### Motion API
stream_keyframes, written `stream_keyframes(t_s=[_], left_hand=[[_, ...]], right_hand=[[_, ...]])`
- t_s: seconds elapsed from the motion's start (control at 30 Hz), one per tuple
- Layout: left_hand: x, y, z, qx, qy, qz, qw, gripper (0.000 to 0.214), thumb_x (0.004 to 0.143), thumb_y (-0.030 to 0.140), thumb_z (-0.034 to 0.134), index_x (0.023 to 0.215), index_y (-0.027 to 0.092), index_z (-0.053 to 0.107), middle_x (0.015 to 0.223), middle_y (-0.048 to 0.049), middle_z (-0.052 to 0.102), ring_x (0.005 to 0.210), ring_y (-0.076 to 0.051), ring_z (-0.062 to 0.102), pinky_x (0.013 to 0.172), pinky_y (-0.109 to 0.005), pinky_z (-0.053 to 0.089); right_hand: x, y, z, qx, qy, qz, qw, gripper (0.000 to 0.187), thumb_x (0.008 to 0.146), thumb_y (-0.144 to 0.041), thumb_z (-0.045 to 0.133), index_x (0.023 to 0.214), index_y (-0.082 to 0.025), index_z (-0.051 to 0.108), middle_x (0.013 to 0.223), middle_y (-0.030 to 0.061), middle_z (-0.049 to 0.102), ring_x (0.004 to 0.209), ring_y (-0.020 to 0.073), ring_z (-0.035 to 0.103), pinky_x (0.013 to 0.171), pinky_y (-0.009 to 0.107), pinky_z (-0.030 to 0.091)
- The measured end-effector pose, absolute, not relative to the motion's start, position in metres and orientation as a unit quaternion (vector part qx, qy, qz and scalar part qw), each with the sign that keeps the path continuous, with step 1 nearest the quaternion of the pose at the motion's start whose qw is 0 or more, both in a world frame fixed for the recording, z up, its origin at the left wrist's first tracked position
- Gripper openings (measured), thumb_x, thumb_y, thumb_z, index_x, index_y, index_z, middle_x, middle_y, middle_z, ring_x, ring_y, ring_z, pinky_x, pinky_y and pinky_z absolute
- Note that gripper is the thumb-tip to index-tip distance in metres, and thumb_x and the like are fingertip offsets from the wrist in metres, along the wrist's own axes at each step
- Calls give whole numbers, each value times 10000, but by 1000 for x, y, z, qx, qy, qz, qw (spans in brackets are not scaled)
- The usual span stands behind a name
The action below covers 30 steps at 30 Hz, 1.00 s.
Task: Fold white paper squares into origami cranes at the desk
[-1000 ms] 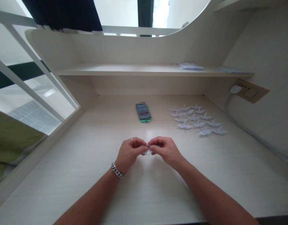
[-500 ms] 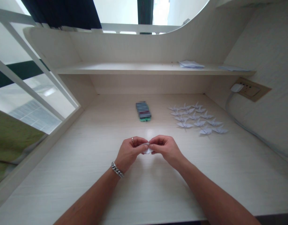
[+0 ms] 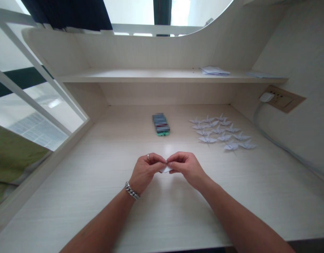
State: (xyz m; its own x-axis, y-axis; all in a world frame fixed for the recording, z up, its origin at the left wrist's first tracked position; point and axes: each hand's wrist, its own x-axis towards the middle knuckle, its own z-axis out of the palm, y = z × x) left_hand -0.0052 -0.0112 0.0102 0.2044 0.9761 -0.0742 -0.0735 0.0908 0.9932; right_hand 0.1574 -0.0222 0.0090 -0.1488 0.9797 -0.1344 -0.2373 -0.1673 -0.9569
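Observation:
Between my two hands is a small piece of folded white paper [image 3: 166, 169], mostly covered by the fingers. My left hand [image 3: 148, 166], with a ring and a chain bracelet, pinches it from the left. From the right, my right hand [image 3: 186, 166] grips it between thumb and fingers, and the fingertips of both hands nearly meet at its top. Several white paper cranes [image 3: 219, 129] lie in loose rows on the desk, beyond my right hand. The exact folds of the held paper cannot be made out.
A blurred dark phone-like object with a green edge [image 3: 162, 124] lies on the desk [image 3: 103, 147] beyond my hands. The shelf [image 3: 140, 75] above carries a stack of white papers [image 3: 214, 71]. At right, a cable [image 3: 280, 144] runs from a wall socket [image 3: 285, 99].
Both hands stay in nearly the same place. The fingers have shifted slightly on the paper, and less of it shows between them. The view has tilted a little.

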Motion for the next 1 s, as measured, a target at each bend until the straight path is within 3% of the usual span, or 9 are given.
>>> stream_keyframes(t_s=[0.63,1.0], left_hand=[[-7,-10,11,505,442,431,604,188,705,302,765,736,124,714,659,-32,692,611,-125,614,602,-240,506],[-7,-10,12,497,449,432,603,197,640,268,809,758,126,742,688,-33,733,615,-112,635,602,-214,509]], right_hand=[[161,-20,8,-453,-459,607,465,265,633,-368,798,746,-143,715,686,18,679,646,145,635,575,273,546],[161,-18,5,-448,-448,609,477,259,629,-341,805,745,-141,688,688,10,667,645,139,632,571,265,551]])
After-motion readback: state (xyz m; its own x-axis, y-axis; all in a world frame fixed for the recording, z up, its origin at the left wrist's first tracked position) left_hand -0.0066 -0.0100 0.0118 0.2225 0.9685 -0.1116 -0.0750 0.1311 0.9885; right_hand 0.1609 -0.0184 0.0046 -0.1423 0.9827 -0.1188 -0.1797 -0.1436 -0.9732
